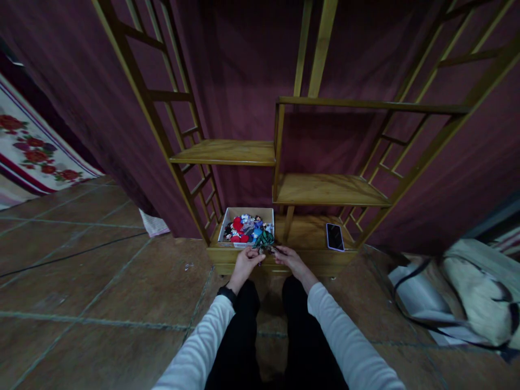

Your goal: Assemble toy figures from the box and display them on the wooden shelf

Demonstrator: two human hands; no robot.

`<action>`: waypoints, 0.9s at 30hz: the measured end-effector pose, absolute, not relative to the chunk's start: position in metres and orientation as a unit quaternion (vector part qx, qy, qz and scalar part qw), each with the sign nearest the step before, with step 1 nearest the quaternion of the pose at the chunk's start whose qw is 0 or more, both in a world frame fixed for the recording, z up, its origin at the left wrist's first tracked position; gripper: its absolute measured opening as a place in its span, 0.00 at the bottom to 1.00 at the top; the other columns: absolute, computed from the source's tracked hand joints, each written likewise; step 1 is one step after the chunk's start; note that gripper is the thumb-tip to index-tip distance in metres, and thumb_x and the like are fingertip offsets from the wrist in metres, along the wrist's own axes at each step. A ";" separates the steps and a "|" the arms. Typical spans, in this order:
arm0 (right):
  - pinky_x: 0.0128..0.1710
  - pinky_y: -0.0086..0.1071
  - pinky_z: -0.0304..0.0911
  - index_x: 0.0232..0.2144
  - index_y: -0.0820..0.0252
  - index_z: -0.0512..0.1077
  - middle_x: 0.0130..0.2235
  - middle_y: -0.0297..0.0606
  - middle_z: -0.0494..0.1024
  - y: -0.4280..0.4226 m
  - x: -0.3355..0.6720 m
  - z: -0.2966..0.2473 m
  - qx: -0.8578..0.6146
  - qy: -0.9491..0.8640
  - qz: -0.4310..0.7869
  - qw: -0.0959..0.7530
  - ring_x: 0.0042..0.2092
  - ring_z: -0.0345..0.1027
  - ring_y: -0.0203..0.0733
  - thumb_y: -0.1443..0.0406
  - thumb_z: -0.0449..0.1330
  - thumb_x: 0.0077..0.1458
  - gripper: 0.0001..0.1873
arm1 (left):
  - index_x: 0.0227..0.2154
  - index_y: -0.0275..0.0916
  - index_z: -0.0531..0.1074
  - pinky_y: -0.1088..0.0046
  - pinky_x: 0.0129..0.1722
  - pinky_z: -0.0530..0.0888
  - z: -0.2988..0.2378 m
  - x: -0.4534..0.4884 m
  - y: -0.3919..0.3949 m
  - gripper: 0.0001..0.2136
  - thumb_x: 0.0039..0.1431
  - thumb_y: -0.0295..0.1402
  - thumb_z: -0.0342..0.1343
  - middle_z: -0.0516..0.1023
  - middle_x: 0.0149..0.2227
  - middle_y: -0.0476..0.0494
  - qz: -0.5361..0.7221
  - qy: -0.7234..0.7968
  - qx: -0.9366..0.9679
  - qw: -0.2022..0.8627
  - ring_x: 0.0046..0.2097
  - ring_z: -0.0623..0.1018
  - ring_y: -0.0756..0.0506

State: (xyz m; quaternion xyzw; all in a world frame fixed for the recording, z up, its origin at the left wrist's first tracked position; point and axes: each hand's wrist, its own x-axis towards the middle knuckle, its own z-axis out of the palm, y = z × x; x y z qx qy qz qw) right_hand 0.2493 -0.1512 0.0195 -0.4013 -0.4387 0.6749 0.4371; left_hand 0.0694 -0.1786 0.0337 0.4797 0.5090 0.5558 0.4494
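Together, both hands [245,263] [291,259] hold a green item [264,240].

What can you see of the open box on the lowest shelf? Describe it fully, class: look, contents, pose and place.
The box is rectangular, shallow and pale, apparently cardboard, with no lid on it. It sits upright at the left end of the lowest shelf, near the front edge. Jumbled small items fill it, with red, blue, white and dark colours showing. A green bundle between the left hand and right hand overlaps its front right corner; contact is unclear.
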 end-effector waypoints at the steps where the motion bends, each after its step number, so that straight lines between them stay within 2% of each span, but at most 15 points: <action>1: 0.34 0.31 0.65 0.36 0.57 0.74 0.35 0.35 0.75 -0.151 0.249 0.019 -0.399 -0.439 0.676 0.436 0.31 0.67 0.34 0.58 0.68 0.34 0.22 | 0.23 0.37 0.64 0.75 0.30 0.67 0.033 0.069 -0.178 0.15 0.35 0.36 0.65 0.69 0.17 0.54 0.556 0.508 0.477 0.453 0.24 0.70 0.52; 6: 0.35 0.32 0.64 0.37 0.57 0.73 0.35 0.35 0.75 -0.150 0.246 0.015 -0.382 -0.451 0.685 0.426 0.30 0.67 0.33 0.56 0.67 0.36 0.23 | 0.27 0.36 0.66 0.75 0.28 0.67 0.031 0.065 -0.179 0.18 0.36 0.39 0.65 0.71 0.20 0.52 0.549 0.497 0.467 0.483 0.22 0.70 0.53; 14: 0.35 0.33 0.64 0.39 0.58 0.72 0.35 0.36 0.76 -0.150 0.246 0.014 -0.386 -0.448 0.690 0.417 0.30 0.68 0.35 0.55 0.67 0.35 0.25 | 0.27 0.35 0.67 0.74 0.32 0.68 0.034 0.063 -0.181 0.17 0.36 0.38 0.65 0.75 0.24 0.49 0.546 0.491 0.455 0.504 0.27 0.73 0.51; 27: 0.36 0.31 0.64 0.37 0.60 0.73 0.34 0.37 0.76 -0.153 0.248 0.021 -0.396 -0.468 0.685 0.394 0.31 0.67 0.34 0.55 0.66 0.37 0.23 | 0.29 0.35 0.70 0.77 0.24 0.66 0.020 0.057 -0.173 0.17 0.35 0.37 0.66 0.76 0.24 0.47 0.552 0.488 0.382 0.557 0.23 0.72 0.52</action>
